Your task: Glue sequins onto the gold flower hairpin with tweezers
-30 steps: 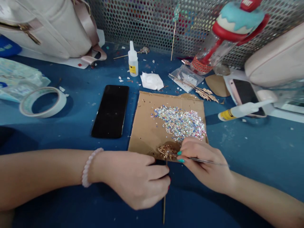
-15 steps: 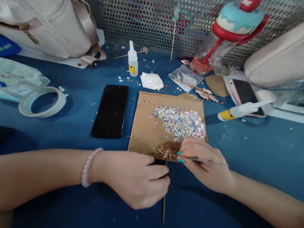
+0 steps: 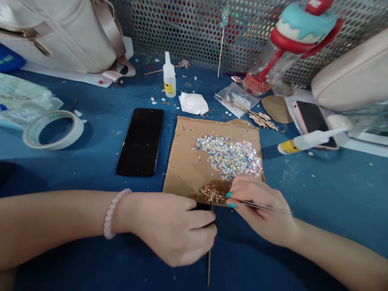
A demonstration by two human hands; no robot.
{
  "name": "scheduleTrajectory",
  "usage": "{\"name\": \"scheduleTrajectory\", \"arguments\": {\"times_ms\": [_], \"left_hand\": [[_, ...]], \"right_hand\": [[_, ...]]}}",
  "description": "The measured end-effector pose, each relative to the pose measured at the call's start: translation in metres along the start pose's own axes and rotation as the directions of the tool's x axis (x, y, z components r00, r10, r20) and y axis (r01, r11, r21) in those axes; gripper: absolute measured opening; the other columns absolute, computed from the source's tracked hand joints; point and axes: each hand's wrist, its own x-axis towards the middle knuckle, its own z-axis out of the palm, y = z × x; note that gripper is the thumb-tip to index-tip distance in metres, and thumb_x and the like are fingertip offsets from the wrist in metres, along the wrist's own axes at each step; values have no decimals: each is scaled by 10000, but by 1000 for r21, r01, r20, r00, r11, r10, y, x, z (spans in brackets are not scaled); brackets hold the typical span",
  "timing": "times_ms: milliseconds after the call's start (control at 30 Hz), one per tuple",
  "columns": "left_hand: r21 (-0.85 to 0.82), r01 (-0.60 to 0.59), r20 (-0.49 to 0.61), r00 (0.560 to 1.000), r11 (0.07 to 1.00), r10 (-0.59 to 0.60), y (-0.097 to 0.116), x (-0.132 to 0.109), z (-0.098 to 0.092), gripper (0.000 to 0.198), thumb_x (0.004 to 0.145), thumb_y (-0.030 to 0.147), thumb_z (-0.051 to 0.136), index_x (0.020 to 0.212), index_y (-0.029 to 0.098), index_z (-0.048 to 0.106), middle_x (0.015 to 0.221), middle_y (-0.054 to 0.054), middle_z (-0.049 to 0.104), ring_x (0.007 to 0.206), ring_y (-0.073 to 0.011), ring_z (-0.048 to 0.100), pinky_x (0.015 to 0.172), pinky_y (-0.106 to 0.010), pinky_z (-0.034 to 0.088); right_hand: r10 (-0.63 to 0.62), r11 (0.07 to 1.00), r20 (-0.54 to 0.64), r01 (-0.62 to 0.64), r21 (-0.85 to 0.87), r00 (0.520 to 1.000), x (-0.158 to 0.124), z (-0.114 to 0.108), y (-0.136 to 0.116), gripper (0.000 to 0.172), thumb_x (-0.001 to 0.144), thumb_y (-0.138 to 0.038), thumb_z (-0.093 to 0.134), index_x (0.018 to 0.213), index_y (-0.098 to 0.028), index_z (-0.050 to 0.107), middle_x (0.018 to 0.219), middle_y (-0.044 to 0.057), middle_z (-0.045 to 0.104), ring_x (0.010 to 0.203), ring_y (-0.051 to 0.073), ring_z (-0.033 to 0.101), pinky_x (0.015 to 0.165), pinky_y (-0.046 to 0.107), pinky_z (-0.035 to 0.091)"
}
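My left hand (image 3: 178,228) is closed round a thin wooden stick (image 3: 209,266) that runs toward me, topped by a gold filigree ornament (image 3: 213,193). The ornament lies on the near edge of a brown cardboard sheet (image 3: 188,161). My right hand (image 3: 260,210) pinches slim metal tweezers (image 3: 266,207), their tip at the ornament. A heap of iridescent sequins (image 3: 228,155) covers the cardboard just beyond my right hand.
A black phone (image 3: 141,140) lies left of the cardboard, a tape roll (image 3: 53,130) farther left. Glue bottles stand upright (image 3: 169,76) and lie flat (image 3: 306,140). A white bag (image 3: 60,36), a tissue (image 3: 193,104), a plastic packet (image 3: 238,99), a water bottle (image 3: 281,44) and a second phone (image 3: 313,119) line the back.
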Motion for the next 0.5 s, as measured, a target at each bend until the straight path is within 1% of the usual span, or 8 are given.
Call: {"name": "scheduleTrajectory", "arguments": {"times_ms": [167, 333, 500], "left_hand": [[7, 3, -14, 1000, 1000, -3, 0, 0, 0, 166, 877, 175, 530, 789, 152, 669, 953, -96, 672, 816, -184, 623, 593, -262, 532], [4, 9, -26, 1000, 1000, -9, 0, 0, 0, 157, 870, 173, 542, 772, 150, 662, 924, -91, 673, 790, -178, 628, 582, -261, 536], [-7, 6, -36, 999, 1000, -6, 0, 0, 1, 156, 862, 172, 551, 757, 149, 664, 921, -98, 675, 797, -187, 631, 568, -261, 535]], "right_hand": [[12, 1000, 19, -12, 0, 1000, -1, -1, 0, 129, 857, -85, 551, 768, -174, 524, 645, 8, 578, 625, 128, 542, 559, 270, 432], [13, 1000, 11, -13, -10, 1000, 0, 0, -1, 130, 865, -103, 546, 761, -180, 529, 639, 4, 583, 625, 131, 552, 564, 273, 436], [3, 1000, 5, -3, -16, 1000, 1, -1, -1, 123, 858, -101, 551, 777, -190, 531, 654, 7, 587, 636, 137, 560, 561, 278, 432]]}}
